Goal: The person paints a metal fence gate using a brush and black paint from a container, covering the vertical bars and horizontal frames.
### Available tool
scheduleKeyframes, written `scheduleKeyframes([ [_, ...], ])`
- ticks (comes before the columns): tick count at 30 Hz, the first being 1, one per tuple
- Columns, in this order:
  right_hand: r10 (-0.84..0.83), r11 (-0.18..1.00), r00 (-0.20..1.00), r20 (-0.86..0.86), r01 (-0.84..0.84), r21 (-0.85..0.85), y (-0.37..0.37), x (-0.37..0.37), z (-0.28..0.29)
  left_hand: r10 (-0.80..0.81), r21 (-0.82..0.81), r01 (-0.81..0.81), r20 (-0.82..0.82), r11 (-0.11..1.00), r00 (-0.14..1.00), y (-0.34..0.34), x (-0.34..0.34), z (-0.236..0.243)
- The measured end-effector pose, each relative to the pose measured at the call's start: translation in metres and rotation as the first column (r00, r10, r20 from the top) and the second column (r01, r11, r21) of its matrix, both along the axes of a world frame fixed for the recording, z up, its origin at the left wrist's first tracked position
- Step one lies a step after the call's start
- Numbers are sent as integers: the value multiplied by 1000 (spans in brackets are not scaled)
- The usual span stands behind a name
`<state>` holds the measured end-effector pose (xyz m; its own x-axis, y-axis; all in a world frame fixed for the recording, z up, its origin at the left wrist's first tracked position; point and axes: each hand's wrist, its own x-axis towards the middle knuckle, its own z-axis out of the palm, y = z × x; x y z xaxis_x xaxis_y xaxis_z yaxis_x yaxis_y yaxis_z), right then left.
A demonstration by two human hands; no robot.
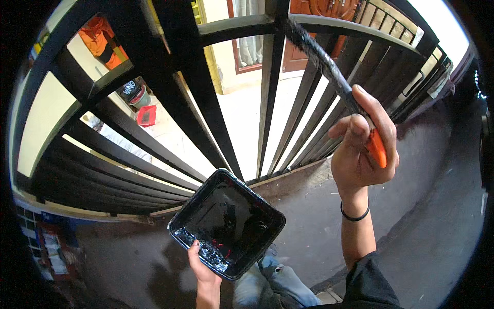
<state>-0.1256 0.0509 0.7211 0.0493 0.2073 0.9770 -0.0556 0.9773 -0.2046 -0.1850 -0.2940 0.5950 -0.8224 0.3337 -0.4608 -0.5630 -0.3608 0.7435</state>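
Observation:
My left hand (201, 265) grips the near-left edge of a square black paint tray (252, 201), its thumb over the rim. Dark, glossy paint lies in the tray, with whitish smears along the near-left side. My right hand (365, 139) is closed around a paintbrush (329, 69) with an orange handle end; the rest is coated in black. The far end of the brush meets the top of a dark upright bar on the metal gate (234, 30), by the curved cross rail. The bristles cannot be made out against the bar.
Behind the gate bars are a pale tiled floor (242, 116), a red dustpan-like object (146, 116), a grey bucket (140, 98), an orange cloth (100, 41) and a brown wooden door (301, 56). Dark paved ground (123, 257) lies on my side, with cluttered items (54, 252) at the lower left.

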Motion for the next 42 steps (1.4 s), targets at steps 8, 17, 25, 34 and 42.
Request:
scheduleKeyframes([
  [8, -6, 1000, 946, 323, -2, 26, -28, -1, -117, 64, -13, -62, 178, 998, 982, -2, -2, 11],
  [17, 118, 988, 808, 577, -34, -154, -37, 2, -201, 61, -89, -57, 44, 994, 997, -32, -5, -12],
  [25, -13, 999, 964, 266, 1, 43, -14, -26, -133, 50, -51, -49, 5, 997, 999, -47, -13, -25],
  [34, 112, 964, 861, 497, 27, -263, -51, -32, -303, 184, -181, -189, -43, 965, 982, -53, -15, -27],
  [42, 98, 995, 904, 416, -75, -72, -11, -44, -202, 150, -215, -151, -20, 965, 988, -60, -14, -25],
])
